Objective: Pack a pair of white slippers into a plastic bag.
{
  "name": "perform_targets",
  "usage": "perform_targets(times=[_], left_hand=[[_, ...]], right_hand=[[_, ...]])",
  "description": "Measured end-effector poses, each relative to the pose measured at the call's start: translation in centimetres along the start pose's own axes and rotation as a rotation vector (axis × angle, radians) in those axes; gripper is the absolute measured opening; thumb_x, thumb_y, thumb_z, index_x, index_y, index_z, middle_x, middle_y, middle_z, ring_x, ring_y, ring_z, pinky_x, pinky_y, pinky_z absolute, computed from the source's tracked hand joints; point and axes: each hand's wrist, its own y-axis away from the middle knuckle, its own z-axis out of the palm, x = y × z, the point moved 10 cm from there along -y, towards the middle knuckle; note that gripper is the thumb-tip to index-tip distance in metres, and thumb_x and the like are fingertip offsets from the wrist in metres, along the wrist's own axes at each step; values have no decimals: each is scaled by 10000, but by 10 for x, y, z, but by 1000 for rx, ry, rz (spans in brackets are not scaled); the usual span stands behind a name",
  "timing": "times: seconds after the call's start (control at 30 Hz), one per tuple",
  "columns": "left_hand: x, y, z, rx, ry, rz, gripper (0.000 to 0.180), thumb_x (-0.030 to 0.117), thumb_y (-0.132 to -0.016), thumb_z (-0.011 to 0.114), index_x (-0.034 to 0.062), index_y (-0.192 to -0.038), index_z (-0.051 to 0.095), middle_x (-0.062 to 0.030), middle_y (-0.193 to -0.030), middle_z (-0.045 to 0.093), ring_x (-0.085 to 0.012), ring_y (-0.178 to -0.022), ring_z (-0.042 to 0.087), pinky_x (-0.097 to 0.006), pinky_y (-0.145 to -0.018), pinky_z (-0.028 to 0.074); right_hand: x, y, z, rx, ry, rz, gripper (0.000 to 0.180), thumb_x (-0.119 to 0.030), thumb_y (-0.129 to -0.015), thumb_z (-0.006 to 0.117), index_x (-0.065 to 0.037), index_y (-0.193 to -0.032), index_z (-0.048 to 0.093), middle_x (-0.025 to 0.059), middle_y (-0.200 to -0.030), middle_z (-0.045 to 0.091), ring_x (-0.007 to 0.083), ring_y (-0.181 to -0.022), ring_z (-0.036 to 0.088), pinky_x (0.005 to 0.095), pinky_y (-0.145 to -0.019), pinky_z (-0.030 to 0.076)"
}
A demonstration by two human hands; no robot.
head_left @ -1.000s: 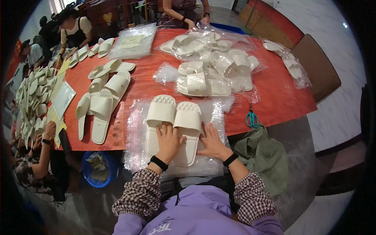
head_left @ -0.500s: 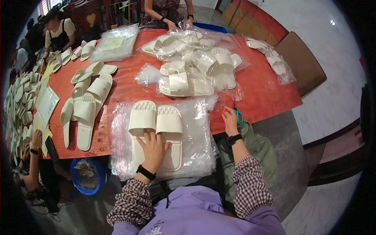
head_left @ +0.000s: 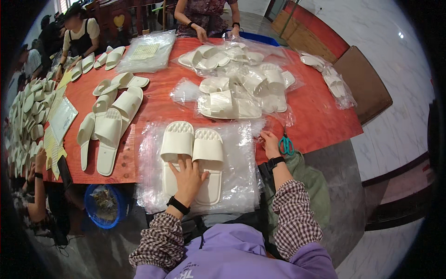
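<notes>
A pair of cream slippers lies side by side on a stack of clear plastic bags at the table's near edge. My left hand rests on them with fingers spread, its fingertips reaching the straps' open edges. At the stack's upper right corner, my right hand has its fingers drawn together on the edge of a plastic bag. Just right of it, teal-handled scissors lie on the red table.
Bagged slippers are heaped beyond the stack. Loose slippers lie to the left. A blue basket stands on the floor below the edge. Another person's hands are across the table; a further person's hand is at far left.
My right hand's fingers have come in from a looser spread to the bag's edge. My left hand stays on the slippers. The whole view has shifted slightly.
</notes>
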Motion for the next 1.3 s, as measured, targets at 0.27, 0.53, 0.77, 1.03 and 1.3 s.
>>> perform_targets(times=[0.27,0.53,0.77,1.03,1.3], left_hand=[[1,0,-1,-20,50,-4,579,502,-811,633,41,-1157,581,-159,-1185,493,-397,-1224,387,-738,-987,199],[-5,4,2,-11,57,-45,559,503,-818,624,61,-1159,593,-157,-1183,484,-396,-1219,378,-731,-993,196],[4,22,-18,-4,2,14,588,462,-789,659,91,-1231,548,-198,-1275,468,-402,-1237,391,-723,-995,216],[15,48,-83,-280,506,151,430,251,-843,671,74,-1219,562,-182,-1329,488,-319,-1011,605,-451,-862,477],[47,46,-161,-247,1304,199,427,66,-887,613,42,-1300,511,-108,-1008,594,-185,-769,571,-309,-697,489]], right_hand=[[-18,-1,-63,240,-241,-184,77,-131,-894,612,-65,-867,639,46,-791,662,144,-679,636,244,-533,462],[-178,55,-225,247,-660,-638,152,-110,-948,467,-8,-955,580,104,-941,617,222,-886,607,335,-828,530],[-346,197,-227,18,-537,-1004,177,-132,-978,460,21,-1004,544,61,-874,532,143,-823,515,273,-781,455],[-276,297,43,-69,-113,-841,216,-176,-975,516,-18,-1116,471,29,-750,508,105,-656,494,212,-589,416],[-142,343,167,-845,150,-433,160,26,-931,529,31,-1090,514,157,-913,655,206,-877,655,340,-822,533]])
